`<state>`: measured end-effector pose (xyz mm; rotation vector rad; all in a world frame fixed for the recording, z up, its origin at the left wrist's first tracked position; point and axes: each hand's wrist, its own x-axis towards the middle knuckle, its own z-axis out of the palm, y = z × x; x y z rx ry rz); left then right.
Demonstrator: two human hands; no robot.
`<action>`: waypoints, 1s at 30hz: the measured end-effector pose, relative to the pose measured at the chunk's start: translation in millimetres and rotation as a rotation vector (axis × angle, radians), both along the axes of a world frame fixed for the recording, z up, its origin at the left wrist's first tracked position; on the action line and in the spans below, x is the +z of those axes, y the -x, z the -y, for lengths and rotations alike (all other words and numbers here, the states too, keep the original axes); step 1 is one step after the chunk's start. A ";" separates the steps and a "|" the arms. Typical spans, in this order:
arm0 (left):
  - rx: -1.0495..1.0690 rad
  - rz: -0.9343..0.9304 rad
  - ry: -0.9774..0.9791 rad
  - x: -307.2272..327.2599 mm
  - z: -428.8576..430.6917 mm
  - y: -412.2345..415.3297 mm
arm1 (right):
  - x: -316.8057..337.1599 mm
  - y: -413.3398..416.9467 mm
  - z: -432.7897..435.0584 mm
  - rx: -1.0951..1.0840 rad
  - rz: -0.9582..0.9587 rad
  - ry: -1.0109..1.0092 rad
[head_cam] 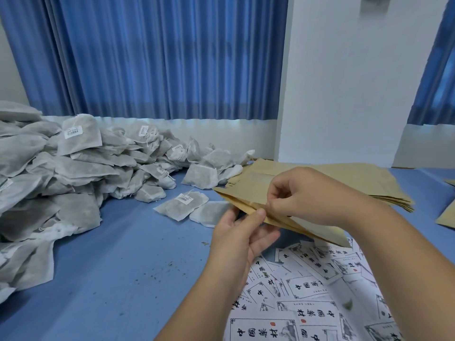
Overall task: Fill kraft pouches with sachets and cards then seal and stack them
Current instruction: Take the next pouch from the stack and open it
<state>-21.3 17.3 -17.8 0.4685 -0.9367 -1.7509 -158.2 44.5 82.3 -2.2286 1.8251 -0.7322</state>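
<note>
I hold one kraft pouch (248, 190) above the blue table, its mouth edge towards me. My left hand (242, 233) pinches that edge from below, thumb on top. My right hand (305, 195) pinches the same edge from above with curled fingers. Two loose grey sachets (183, 207) lie just left of the pouch. A big heap of sachets (73, 163) fills the left side. White printed cards (307, 286) are spread under my forearms at the lower right. A stack of flat kraft pouches (357, 178) lies behind my right hand.
The blue table (123, 267) has small dark crumbs on it. A blue curtain (160, 57) and a white wall (344, 82) close off the back. More kraft pouches (446, 215) show at the right edge.
</note>
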 end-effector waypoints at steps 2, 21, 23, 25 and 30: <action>0.028 0.069 -0.005 0.5 0.6 1.6 | -1.3 -5.0 -0.6 0.020 -0.011 0.007; 0.105 0.119 -0.175 6.3 3.3 0.8 | -13.2 -21.3 2.1 0.009 -0.030 -0.138; 0.090 0.149 -0.134 6.1 2.7 1.3 | -12.6 -21.9 2.1 -0.008 -0.039 -0.111; 0.076 0.184 -0.110 6.2 2.4 -0.6 | -12.0 -22.7 1.8 -0.028 -0.077 -0.074; 0.054 0.190 -0.089 10.2 4.8 -8.9 | -12.5 -26.0 -1.5 -0.049 -0.174 0.009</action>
